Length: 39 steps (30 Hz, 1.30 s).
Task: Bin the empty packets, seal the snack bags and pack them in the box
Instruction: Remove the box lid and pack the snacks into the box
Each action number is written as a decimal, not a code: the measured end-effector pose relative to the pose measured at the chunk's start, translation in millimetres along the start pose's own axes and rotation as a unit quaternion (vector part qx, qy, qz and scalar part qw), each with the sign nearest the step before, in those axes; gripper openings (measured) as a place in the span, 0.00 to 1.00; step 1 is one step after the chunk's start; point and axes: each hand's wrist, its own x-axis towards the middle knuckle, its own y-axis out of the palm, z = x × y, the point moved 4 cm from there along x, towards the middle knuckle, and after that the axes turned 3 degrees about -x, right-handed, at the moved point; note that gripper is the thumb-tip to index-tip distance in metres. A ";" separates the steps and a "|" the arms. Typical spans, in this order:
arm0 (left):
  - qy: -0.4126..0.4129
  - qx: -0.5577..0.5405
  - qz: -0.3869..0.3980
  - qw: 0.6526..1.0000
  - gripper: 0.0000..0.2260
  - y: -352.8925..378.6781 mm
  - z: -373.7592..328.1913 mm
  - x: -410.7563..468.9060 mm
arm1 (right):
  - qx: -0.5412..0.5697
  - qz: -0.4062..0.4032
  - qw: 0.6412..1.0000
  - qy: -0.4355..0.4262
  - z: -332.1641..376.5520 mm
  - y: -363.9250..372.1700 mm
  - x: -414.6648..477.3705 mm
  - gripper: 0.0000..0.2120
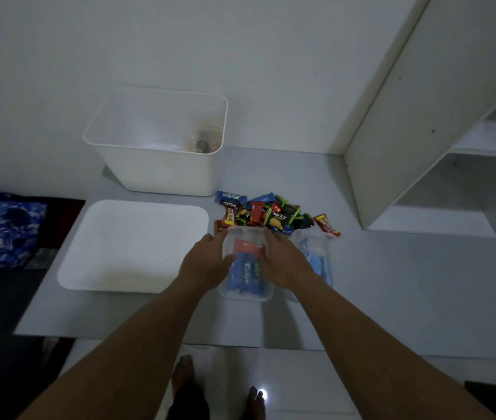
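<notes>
snack bag [245, 277] sits on the counter [392, 283], just near of the loose snack pile [271, 213]. your left hand [205, 263] and right hand [284, 262] each grip its far end, pinching the plastic. push air out, then run the pinch along the full seal. white tub [155, 171] far left, shelf unit [422, 131] right, room dim.

Place: a room in a home, probably a bedroom.
Left side: blue patterned bedding [1, 228] beside the low white tabletop [392, 283].
Right side: white open shelves [489, 140] against a plain wall [210, 40].
Floor: glossy light tiles [316, 383], with bare feet [183, 374] on them.
</notes>
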 end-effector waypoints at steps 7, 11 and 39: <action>-0.071 -0.090 0.034 0.993 0.18 21.2 7.2 -7.9 | 0.048 0.030 0.995 0.080 -3.2 24.1 -4.7 0.35; -0.088 -0.122 -0.003 0.989 0.23 11.1 4.4 -9.3 | 0.092 -0.002 0.991 0.098 -1.5 17.0 -6.6 0.29; -0.056 -0.262 0.042 0.963 0.22 61.3 -117.7 -10.4 | 0.280 -0.122 0.933 0.190 -121.8 -51.1 -77.7 0.32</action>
